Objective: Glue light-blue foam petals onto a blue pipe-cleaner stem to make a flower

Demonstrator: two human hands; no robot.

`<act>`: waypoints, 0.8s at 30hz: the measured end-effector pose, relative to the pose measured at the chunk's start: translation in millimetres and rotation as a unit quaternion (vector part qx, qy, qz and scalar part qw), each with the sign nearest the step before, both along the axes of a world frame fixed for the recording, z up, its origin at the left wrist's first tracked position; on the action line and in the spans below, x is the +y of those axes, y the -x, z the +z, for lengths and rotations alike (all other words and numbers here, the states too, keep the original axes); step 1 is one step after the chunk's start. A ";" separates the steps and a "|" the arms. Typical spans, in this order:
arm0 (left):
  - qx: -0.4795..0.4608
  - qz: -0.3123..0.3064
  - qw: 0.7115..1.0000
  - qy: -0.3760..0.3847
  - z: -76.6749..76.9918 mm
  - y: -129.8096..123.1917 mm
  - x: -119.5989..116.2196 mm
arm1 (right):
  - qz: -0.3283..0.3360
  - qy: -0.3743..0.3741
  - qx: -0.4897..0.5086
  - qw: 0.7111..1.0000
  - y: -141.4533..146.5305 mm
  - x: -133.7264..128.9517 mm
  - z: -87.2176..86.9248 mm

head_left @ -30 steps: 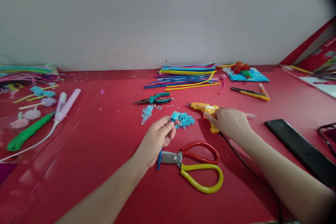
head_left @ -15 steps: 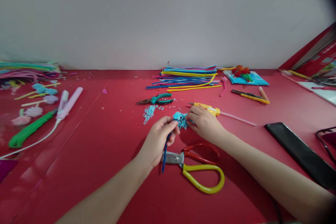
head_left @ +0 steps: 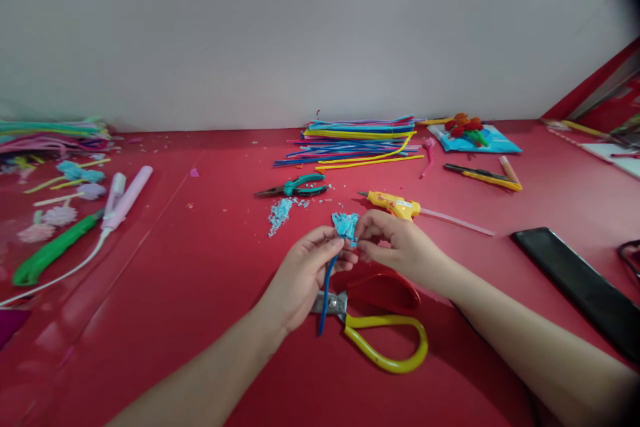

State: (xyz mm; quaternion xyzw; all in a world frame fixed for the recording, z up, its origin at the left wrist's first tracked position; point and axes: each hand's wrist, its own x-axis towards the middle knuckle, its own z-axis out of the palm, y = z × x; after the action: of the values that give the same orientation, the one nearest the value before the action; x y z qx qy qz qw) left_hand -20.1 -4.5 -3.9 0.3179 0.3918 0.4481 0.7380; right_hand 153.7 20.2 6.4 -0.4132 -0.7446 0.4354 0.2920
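Note:
A dark blue pipe cleaner (head_left: 326, 297) with a light blue, fringed tuft (head_left: 345, 224) at its top is pinched between the thumb and fingers of my left hand (head_left: 307, 267); its lower end hangs free. My right hand (head_left: 400, 243) closes its fingertips on the right edge of the tuft, partly covering it. Scissors (head_left: 342, 307) with one red and one yellow handle lie on the red table just below, the blue stem crossing over their blades. Light blue clippings (head_left: 280, 213) are heaped beyond my left hand.
Needle-nose pliers (head_left: 290, 189) and a yellow glue gun (head_left: 395, 204) lie beyond my hands. A pipe cleaner bundle (head_left: 360, 140) rests near the wall. A black phone (head_left: 570, 283) and a utility knife (head_left: 485, 177) are right; a pink hot styling tool (head_left: 130, 197) lies left.
My right hand has drawn back from beside the glue gun to the tuft. The tuft has turned and shows more of its fringe. The view has shifted slightly.

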 end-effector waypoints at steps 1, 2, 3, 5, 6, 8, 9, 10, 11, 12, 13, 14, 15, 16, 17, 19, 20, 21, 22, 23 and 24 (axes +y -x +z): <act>0.004 -0.004 1.000 0.003 0.6 -0.5 -0.7 | -0.001 0.018 0.019 1.000 0.3 -0.7 1.0; 0.009 -0.009 1.000 0.003 1.0 -1.0 -1.2 | 0.004 0.034 0.034 0.999 0.6 -1.3 2.0; 0.014 -0.013 1.000 0.004 1.3 -1.5 -1.7 | 0.013 0.050 0.046 0.998 1.0 -2.0 2.8; 0.019 -0.018 1.000 0.003 1.4 -2.2 -2.3 | 0.028 0.078 0.069 0.994 2.2 -3.2 3.4; 0.019 -0.017 1.000 0.001 1.3 -2.5 -2.5 | 0.025 0.090 0.083 0.992 3.1 -3.6 3.0; 0.019 -0.006 1.000 -0.002 1.0 -3.0 -2.9 | 0.003 0.115 0.114 0.987 5.3 -3.5 0.7; 0.019 0.001 1.000 -0.002 1.0 -3.1 -3.0 | -0.010 0.131 0.127 0.983 6.3 -3.0 -0.9; 0.019 0.006 1.000 -0.002 1.1 -3.2 -3.2 | -0.019 0.148 0.135 0.980 7.1 -2.2 -2.3; 0.019 0.011 1.000 -0.001 1.5 -3.2 -3.4 | -0.025 0.162 0.139 0.977 7.5 -1.3 -3.4; 0.019 0.014 1.000 0.002 1.9 -3.2 -3.6 | -0.031 0.169 0.138 0.975 7.3 -0.4 -3.8; 0.019 0.018 1.000 0.006 2.4 -3.1 -3.7 | -0.041 0.167 0.134 0.976 6.6 0.4 -3.5; 0.020 0.021 1.000 0.011 2.9 -2.9 -3.7 | -0.057 0.158 0.129 0.977 5.2 1.1 -2.4; 0.022 0.025 0.999 0.015 3.1 -2.7 -3.6 | -0.075 0.143 0.124 0.979 3.3 1.5 -0.5; 0.026 0.029 0.999 0.018 3.2 -2.4 -3.4 | -0.091 0.128 0.121 0.980 1.1 1.7 1.8; 0.032 0.031 0.999 0.017 2.9 -2.1 -3.1 | -0.100 0.116 0.118 0.981 -1.2 1.7 4.3; 0.049 0.025 0.998 0.011 1.7 -1.5 -2.7 | -0.090 0.106 0.115 0.984 -5.1 0.9 8.7; 0.058 0.019 0.998 0.007 1.0 -1.4 -2.6 | -0.074 0.103 0.112 0.986 -6.4 0.2 10.3; 0.066 0.011 0.998 0.004 0.3 -1.4 -2.6 | -0.059 0.099 0.108 0.987 -7.2 -0.7 11.4; 0.073 0.002 0.997 0.002 -0.2 -1.5 -2.7 | -0.048 0.091 0.099 0.990 -7.5 -1.6 12.1; 0.078 -0.005 0.997 0.002 -0.6 -1.8 -3.0 | -0.042 0.078 0.089 0.992 -7.4 -2.5 12.3; 0.082 -0.011 0.997 0.002 -0.8 -2.1 -3.3 | -0.041 0.061 0.075 0.994 -7.2 -3.3 12.3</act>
State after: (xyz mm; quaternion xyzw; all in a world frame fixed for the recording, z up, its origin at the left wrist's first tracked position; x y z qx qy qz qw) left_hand -18.0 -7.9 -4.7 0.3563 0.4485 0.4117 0.7088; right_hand 160.9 16.9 18.7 -0.4263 -0.6751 0.4978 0.3387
